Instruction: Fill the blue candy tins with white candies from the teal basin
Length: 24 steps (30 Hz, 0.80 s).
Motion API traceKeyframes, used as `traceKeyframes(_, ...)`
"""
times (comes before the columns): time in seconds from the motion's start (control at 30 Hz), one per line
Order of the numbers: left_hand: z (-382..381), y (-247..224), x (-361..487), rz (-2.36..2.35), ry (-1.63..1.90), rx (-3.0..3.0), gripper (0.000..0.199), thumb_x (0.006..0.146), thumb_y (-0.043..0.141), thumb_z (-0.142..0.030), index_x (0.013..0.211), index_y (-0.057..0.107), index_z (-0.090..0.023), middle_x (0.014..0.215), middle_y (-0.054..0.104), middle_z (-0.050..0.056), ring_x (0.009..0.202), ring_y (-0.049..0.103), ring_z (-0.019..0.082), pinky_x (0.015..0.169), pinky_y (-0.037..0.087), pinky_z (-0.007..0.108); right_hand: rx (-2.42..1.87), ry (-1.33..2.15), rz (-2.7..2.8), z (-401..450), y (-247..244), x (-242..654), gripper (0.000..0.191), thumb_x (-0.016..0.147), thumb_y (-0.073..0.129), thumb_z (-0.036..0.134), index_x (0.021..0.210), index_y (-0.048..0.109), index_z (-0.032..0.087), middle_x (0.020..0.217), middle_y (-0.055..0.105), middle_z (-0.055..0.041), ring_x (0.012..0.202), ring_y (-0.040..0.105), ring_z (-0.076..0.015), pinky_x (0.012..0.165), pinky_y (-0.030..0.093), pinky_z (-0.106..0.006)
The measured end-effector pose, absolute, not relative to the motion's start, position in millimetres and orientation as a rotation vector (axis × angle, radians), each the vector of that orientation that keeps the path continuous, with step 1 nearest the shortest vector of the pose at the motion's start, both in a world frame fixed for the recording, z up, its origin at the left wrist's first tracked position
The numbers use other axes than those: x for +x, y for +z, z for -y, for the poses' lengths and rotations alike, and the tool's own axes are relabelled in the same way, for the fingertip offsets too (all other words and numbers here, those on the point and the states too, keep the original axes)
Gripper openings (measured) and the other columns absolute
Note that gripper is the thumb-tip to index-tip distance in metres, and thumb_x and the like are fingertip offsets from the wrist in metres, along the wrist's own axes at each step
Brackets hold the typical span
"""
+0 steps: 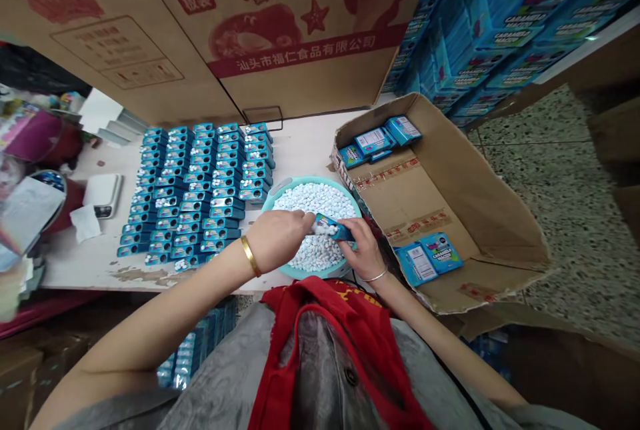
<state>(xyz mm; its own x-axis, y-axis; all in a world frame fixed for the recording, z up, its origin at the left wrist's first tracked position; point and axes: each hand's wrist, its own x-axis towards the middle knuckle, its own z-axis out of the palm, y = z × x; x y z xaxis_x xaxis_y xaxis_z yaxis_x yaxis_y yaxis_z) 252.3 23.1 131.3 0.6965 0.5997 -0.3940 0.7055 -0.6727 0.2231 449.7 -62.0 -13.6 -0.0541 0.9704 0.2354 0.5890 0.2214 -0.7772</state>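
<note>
A light green basin [270, 200] full of small white candies [315, 197] stands in front of me. Over it, my right hand [367, 249] holds a small blue box [334, 228] at its right end, tilted, with white candies at its top. My left hand [281, 238] is closed at the box's left end; its fingers are pinched together, and what they grip is too small to make out. Left of the basin, several rows of upright blue boxes [200, 193] stand on the table, many with candies at their openings.
An open cardboard box [445, 183] with flat blue packs [430, 258] sits to the right. Behind are large cartons [300, 77] and stacked blue packages [480, 37]. At the left lie a white scale [103, 193], a red bucket [73, 207] and papers.
</note>
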Motion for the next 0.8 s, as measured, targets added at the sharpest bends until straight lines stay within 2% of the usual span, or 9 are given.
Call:
traceKeyframes(0.13, -15.3, 145.9, 259.1, -0.999, -0.419, 2.666, 0.021, 0.09, 0.042, -0.009, 0.094, 0.061, -0.015, 0.083, 0.065, 0.009, 0.072, 0.063, 0.02, 0.066, 0.048, 0.032, -1.452, 0.64, 1.724, 61.5, -13.7, 446.9, 0.039, 0.084, 0.052, 0.015, 0.121, 0.055, 0.026, 0.108, 0.058, -0.0088, 0.106, 0.058, -0.0258, 0.095, 0.05, -0.044)
traceKeyframes(0.23, -18.2, 132.4, 240.3, -1.055, -0.329, 2.74, 0.018, 0.093, 0.043, -0.014, 0.098, 0.06, -0.016, 0.087, 0.064, 0.008, 0.078, 0.063, 0.02, 0.068, 0.048, 0.032, -1.47, 0.639, 1.718, 61.0, -14.8, 448.4, 0.038, 0.084, 0.051, 0.015, 0.12, 0.055, 0.026, 0.109, 0.058, -0.0089, 0.106, 0.058, -0.0255, 0.096, 0.049, -0.044)
traceKeyframes(0.33, -23.6, 89.0, 205.6, -1.256, -0.387, 2.656, 0.019, 0.093, 0.045, -0.018, 0.106, 0.058, -0.017, 0.098, 0.064, 0.01, 0.088, 0.063, 0.023, 0.073, 0.049, 0.035, -1.495, 0.618, 1.672, 60.7, -15.0, 454.5, 0.035, 0.084, 0.052, 0.017, 0.118, 0.056, 0.025, 0.11, 0.06, -0.0092, 0.105, 0.058, -0.0255, 0.095, 0.049, -0.044)
traceKeyframes(0.47, -15.5, 3.8, 181.9, -1.345, -0.64, 2.345, 0.021, 0.09, 0.043, -0.011, 0.103, 0.059, -0.016, 0.105, 0.063, 0.013, 0.094, 0.063, 0.025, 0.077, 0.049, 0.036, -1.547, 0.597, 1.564, 60.0, -14.5, 466.1, 0.031, 0.085, 0.058, 0.025, 0.116, 0.057, 0.024, 0.108, 0.062, -0.0087, 0.104, 0.059, -0.0251, 0.093, 0.049, -0.043)
traceKeyframes(0.57, -2.0, -49.7, 203.9, -1.292, -0.442, 2.184, 0.022, 0.09, 0.045, -0.012, 0.108, 0.057, -0.017, 0.111, 0.061, 0.013, 0.103, 0.061, 0.026, 0.086, 0.048, 0.038, -1.583, 0.591, 1.502, 59.4, -15.9, 472.2, 0.031, 0.085, 0.063, 0.03, 0.115, 0.058, 0.024, 0.107, 0.063, -0.0073, 0.101, 0.06, -0.0235, 0.092, 0.049, -0.041)
traceKeyframes(0.67, 5.1, -78.5, 238.5, -1.294, -0.271, 2.106, 0.028, 0.088, 0.045, -0.01, 0.113, 0.053, -0.018, 0.118, 0.058, 0.012, 0.107, 0.059, 0.025, 0.091, 0.047, 0.037, -1.619, 0.596, 1.428, 59.7, -19.3, 474.2, 0.034, 0.083, 0.067, 0.033, 0.114, 0.058, 0.022, 0.106, 0.064, -0.0069, 0.098, 0.061, -0.0227, 0.089, 0.05, -0.04)
traceKeyframes(0.8, 3.2, -84.1, 251.4, -1.255, -0.22, 2.088, 0.028, 0.088, 0.045, -0.012, 0.114, 0.052, -0.017, 0.117, 0.06, 0.011, 0.106, 0.059, 0.022, 0.094, 0.046, 0.034, -1.641, 0.64, 1.348, 62.3, -23.4, 474.7, 0.037, 0.081, 0.069, 0.035, 0.114, 0.058, 0.021, 0.107, 0.065, -0.0073, 0.098, 0.061, -0.0228, 0.09, 0.049, -0.041)
